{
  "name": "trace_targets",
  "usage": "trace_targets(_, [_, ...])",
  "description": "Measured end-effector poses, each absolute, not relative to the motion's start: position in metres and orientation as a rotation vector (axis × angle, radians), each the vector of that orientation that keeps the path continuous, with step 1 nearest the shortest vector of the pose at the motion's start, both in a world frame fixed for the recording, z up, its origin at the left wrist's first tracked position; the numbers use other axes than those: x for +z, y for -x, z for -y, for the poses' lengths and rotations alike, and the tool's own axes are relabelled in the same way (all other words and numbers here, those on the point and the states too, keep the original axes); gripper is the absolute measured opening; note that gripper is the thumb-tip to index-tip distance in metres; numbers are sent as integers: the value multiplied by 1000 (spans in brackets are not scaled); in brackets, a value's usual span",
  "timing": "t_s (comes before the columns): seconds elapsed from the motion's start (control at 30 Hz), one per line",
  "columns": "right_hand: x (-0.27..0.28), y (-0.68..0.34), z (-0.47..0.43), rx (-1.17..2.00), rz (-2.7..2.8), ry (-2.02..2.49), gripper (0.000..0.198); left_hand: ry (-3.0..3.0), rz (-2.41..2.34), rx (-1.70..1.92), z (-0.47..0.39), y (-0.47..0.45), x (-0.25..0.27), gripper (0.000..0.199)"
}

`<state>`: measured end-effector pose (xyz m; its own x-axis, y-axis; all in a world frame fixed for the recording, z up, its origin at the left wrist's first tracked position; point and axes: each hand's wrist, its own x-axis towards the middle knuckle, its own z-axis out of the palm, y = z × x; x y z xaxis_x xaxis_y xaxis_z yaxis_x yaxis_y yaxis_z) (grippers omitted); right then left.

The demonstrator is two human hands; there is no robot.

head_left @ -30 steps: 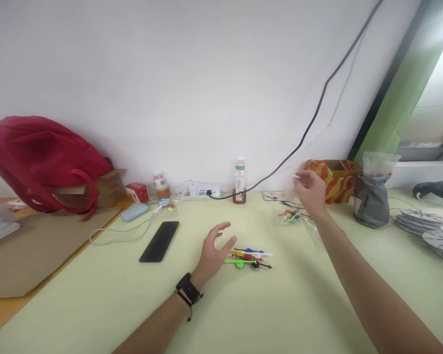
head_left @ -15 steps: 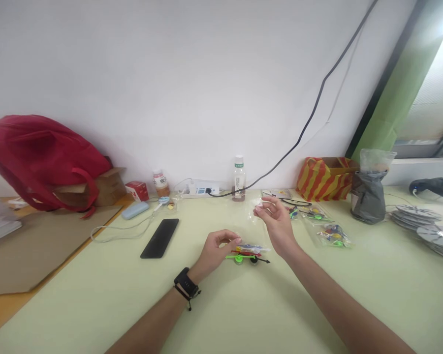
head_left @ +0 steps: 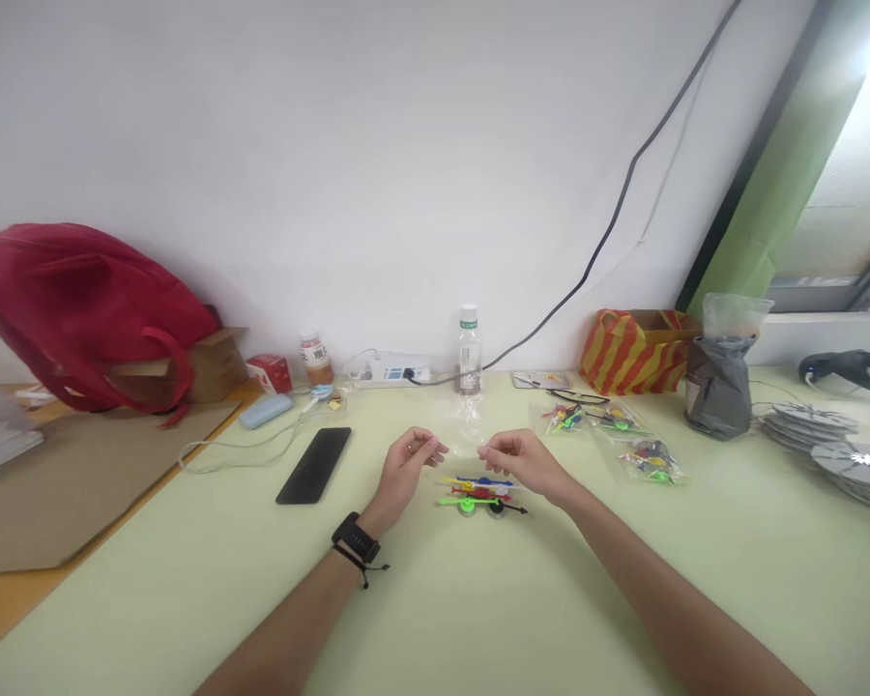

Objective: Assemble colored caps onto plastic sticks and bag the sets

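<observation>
A clear plastic bag (head_left: 466,427), hard to see against the table, is stretched between my two hands. My left hand (head_left: 406,469) pinches its left side between thumb and fingers. On the other side, my right hand (head_left: 528,464) pinches the bag in the same way. Just below the hands lies a small group of plastic spinner arrows: a green arrow (head_left: 468,503), a black arrow (head_left: 499,507), a red arrow (head_left: 489,494) and a blue arrow (head_left: 484,481), with yellow and white pieces partly covered among them.
Several bagged sets of coloured arrows (head_left: 651,460) lie to the right, near glasses (head_left: 578,396) and stacked grey discs (head_left: 859,464). A bottle (head_left: 468,353) stands by the wall. To the left are a black phone (head_left: 314,466), a white cable and a red backpack (head_left: 79,309).
My right hand has come down and left with the clear bag. My left hand has moved up, off the arrows, to the bag. The arrows now lie uncovered.
</observation>
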<state>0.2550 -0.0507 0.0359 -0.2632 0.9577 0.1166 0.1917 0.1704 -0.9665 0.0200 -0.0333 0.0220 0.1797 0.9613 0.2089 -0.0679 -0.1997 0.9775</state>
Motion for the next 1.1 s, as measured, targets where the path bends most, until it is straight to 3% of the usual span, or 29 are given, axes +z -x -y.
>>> trace_targets(0.17, [41, -253, 56, 1240, 1655, 1088, 45, -1328, -871, 1228, 37, -22, 23, 34])
trace_targets(0.37, [47, -243, 66, 1190, 1717, 1045, 48, -1268, -850, 1127, 41, -24, 21, 52])
trace_targets(1.1, [46, -242, 65, 1283, 1610, 982, 48, -1273, -860, 1079, 44, -27, 20, 33])
